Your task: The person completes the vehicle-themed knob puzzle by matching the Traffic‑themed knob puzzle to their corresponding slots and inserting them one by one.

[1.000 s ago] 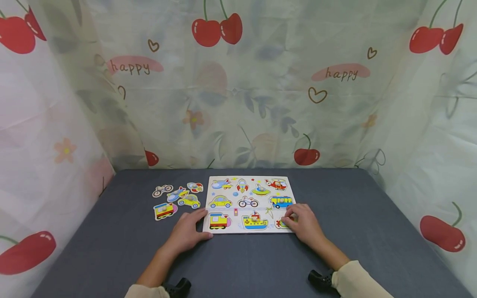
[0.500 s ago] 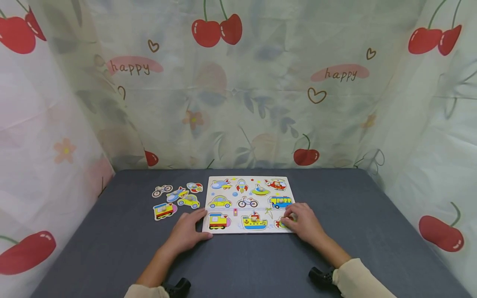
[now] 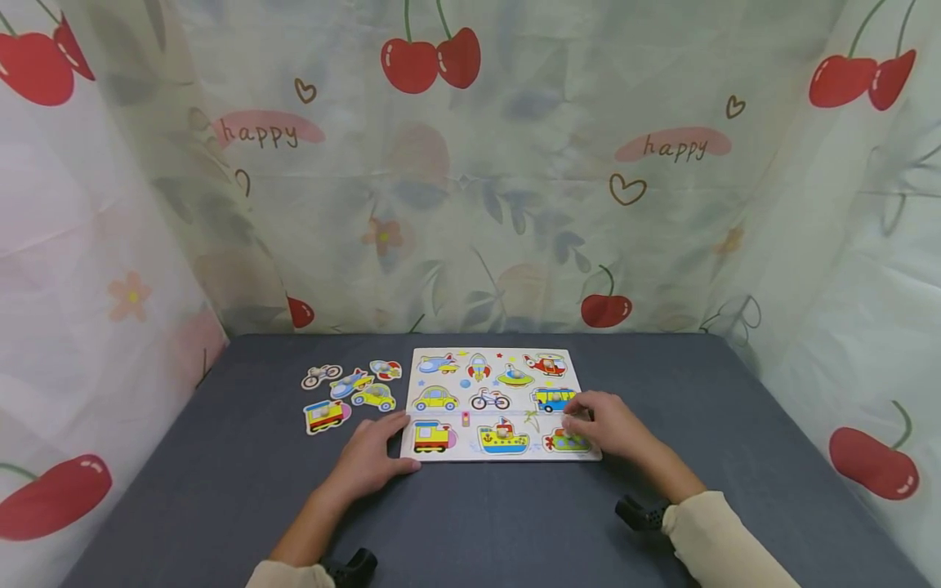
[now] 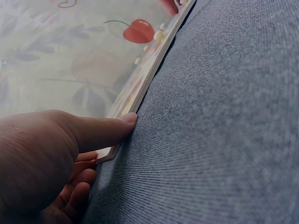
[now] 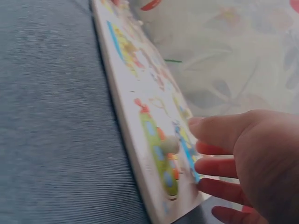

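Observation:
A white wooden puzzle board [image 3: 466, 449] with printed vehicles lies on the table. My left hand [image 3: 370, 456] holds its near left corner, the thumb [image 4: 103, 132] against the front edge and the fingers around the left side. At the lower right of the board, the green submarine piece [image 5: 153, 135] sits in its place, its round knob uncovered. My right hand [image 3: 613, 426] is just above and beside that piece, fingers bent loosely with nothing between them. The bus piece [image 3: 553, 398], ship piece [image 3: 503, 438], helicopter piece [image 3: 546, 364] and flying saucer piece [image 3: 514, 374] also lie in the board.
Left of the board lie several loose pieces: a bicycle [image 3: 321, 376], an airplane [image 3: 350, 383], a rocket [image 3: 385, 370], a yellow car [image 3: 373, 397] and a train [image 3: 326, 416]. The dark grey cloth [image 3: 485, 523] covers the table, and a printed curtain [image 3: 470, 229] surrounds it.
My right hand has let go of the submarine piece and lifted slightly up and to the right, showing the piece and the board's right corner. The left hand keeps its place.

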{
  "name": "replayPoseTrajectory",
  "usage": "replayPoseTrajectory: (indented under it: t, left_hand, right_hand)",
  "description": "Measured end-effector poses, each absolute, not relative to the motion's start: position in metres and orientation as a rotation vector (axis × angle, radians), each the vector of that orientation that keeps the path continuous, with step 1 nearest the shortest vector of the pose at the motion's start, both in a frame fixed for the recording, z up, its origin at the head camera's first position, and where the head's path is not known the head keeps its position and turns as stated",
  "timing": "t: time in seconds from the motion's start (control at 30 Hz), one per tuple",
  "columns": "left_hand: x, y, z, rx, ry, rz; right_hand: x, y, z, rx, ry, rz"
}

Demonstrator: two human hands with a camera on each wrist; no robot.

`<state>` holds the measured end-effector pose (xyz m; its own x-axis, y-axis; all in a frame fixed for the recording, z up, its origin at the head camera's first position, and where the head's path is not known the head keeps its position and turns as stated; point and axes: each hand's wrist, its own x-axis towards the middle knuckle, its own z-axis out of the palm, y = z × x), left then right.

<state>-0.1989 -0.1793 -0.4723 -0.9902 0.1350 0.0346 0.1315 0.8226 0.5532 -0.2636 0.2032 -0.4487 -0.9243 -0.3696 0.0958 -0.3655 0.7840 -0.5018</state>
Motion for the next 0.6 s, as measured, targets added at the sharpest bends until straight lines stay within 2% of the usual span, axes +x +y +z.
replayPoseTrajectory:
  t: [0.33, 0.6]
  left_hand:
    - [-0.198, -0.180, -0.471, 0.238, 3.007, 0.902]
    - [-0.198, -0.181, -0.473, 0.240, 3.015, 0.891]
  right_hand:
    - [-0.278, 0.207, -0.455, -0.392, 3.036, -0.945]
    - [-0.285, 0.212, -0.476, -0.303, 3.111, -1.104]
